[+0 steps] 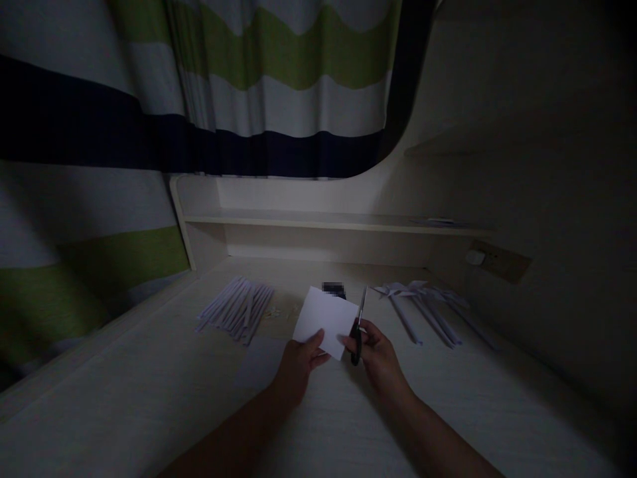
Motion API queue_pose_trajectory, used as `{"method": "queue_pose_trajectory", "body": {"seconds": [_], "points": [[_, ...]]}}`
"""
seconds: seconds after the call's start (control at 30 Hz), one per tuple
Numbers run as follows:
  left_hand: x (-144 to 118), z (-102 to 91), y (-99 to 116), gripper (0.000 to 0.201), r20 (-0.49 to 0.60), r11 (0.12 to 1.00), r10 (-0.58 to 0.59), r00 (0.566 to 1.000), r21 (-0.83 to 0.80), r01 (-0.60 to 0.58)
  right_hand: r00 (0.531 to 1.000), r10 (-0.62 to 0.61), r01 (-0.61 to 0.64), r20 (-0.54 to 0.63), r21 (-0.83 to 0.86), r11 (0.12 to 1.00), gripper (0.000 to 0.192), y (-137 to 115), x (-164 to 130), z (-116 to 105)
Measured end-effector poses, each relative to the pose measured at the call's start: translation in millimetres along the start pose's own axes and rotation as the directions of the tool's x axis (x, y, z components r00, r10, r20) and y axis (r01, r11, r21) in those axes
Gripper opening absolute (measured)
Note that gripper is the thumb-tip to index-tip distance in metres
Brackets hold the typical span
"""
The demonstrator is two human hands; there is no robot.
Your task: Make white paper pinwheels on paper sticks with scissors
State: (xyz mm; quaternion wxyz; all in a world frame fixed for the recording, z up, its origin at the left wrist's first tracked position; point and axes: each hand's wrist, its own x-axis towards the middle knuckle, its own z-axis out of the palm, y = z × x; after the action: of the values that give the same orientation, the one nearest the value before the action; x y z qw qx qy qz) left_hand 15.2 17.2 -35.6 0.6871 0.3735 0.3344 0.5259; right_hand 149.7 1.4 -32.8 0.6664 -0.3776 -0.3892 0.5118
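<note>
My left hand point(303, 360) pinches the lower left part of a white square of paper point(326, 317), thumb on top and fingers beneath. The sheet is held up above the desk, turned at an angle. Black-handled scissors point(356, 338) are in my right hand point(375, 352), blades pointing up and away beside the paper's right corner. The blades look closed or nearly so. My right thumb tip lies close to the paper's right edge; whether it touches is hard to tell. Behind the paper sits a dark object point(337, 290), partly hidden and blurred out.
A pile of rolled paper sticks point(237, 307) lies at the left. At the right are several paper pinwheels point(423, 302) on sticks. Small pale bits point(273, 312) and a flat paper sheet point(259, 362) rest on the desk point(189, 398). A shelf point(318, 219) spans the back, below a striped curtain point(293, 86).
</note>
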Motion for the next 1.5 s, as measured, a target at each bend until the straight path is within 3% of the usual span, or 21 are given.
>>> {"method": "queue_pose_trajectory", "body": {"seconds": [0.13, 0.27, 0.4, 0.47, 0.57, 0.67, 0.77, 1.03, 1.5], "points": [[-3, 1.5, -1, 0.032, 0.061, 0.995, -0.005, 0.998, 0.099, -0.001, 0.998, 0.011, -0.011, -0.064, 0.003, 1.0, 0.042, 2, 0, -1], [-3, 2.2, -3, 0.025, 0.06, 0.955, -0.085, 0.995, 0.291, 0.064, 0.995, 0.003, -0.003, -0.101, 0.009, 1.0, 0.042, 1, 1, -3], [2, -0.2, 1, 0.022, 0.015, 0.952, -0.038, 0.999, 0.306, 0.032, 0.995, -0.015, 0.011, -0.1, -0.045, 0.999, 0.04, -1, 3, -6], [7, -4.2, 5, 0.022, -0.043, 0.959, 0.01, 0.999, 0.283, 0.003, 0.998, -0.024, 0.02, -0.054, -0.087, 0.996, 0.038, -3, 4, -7], [15, -12.8, 13, 0.022, -0.09, 0.971, 0.086, 0.992, 0.232, -0.063, 0.994, 0.017, 0.001, 0.104, -0.169, 0.986, 0.035, -6, 2, -6], [20, -20.3, 18, 0.023, -0.095, 0.973, 0.174, 0.98, 0.167, -0.157, 0.96, 0.111, -0.04, 0.256, -0.266, 0.963, 0.035, -6, -2, -2], [20, -23.1, 21, 0.023, -0.117, 0.965, 0.217, 0.969, 0.177, -0.194, 0.923, 0.185, -0.069, 0.337, -0.329, 0.942, 0.036, -4, -7, 3], [15, -17.9, 23, 0.023, -0.103, 0.955, 0.199, 0.974, 0.243, -0.169, 0.902, 0.224, -0.064, 0.368, -0.399, 0.915, 0.04, -1, -9, 4], [12, -13.8, 22, 0.021, -0.099, 0.957, 0.163, 0.982, 0.256, -0.133, 0.886, 0.24, -0.085, 0.396, -0.37, 0.925, 0.039, -2, -10, 4]]}}
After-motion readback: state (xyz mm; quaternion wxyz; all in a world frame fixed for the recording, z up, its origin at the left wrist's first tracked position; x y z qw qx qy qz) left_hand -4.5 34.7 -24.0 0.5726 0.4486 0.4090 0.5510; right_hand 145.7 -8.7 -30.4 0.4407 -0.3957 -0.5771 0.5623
